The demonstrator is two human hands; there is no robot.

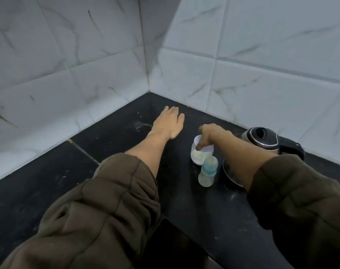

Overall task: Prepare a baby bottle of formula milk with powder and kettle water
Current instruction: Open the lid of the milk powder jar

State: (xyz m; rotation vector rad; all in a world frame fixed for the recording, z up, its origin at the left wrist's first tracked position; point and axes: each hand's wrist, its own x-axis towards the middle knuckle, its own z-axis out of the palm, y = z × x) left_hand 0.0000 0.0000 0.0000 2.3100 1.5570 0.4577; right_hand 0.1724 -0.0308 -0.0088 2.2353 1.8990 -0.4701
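We look down on a black worktop (204, 210) set into a corner of pale marbled wall tiles (87, 65). Our left hand (170, 123) lies flat and open on the stone, palm down, fingers spread toward the corner, holding nothing. Our right hand (210, 135) dips its curled fingers into a small clear jar (201, 154) with pale powder in the bottom (whether they pinch a scoop or anything else, we cannot tell). Just in front of the jar, touching or nearly so, stands the baby bottle (208, 172), upright, with a blue collar and its teat on. Near it on the right, partly behind our forearm, sits a clear round lid or dish (230, 172). The kettle (266, 141), dark-lidded with a black handle, stands against the right-hand wall. Both sleeves (107, 200) are olive brown, pushed up the forearms.
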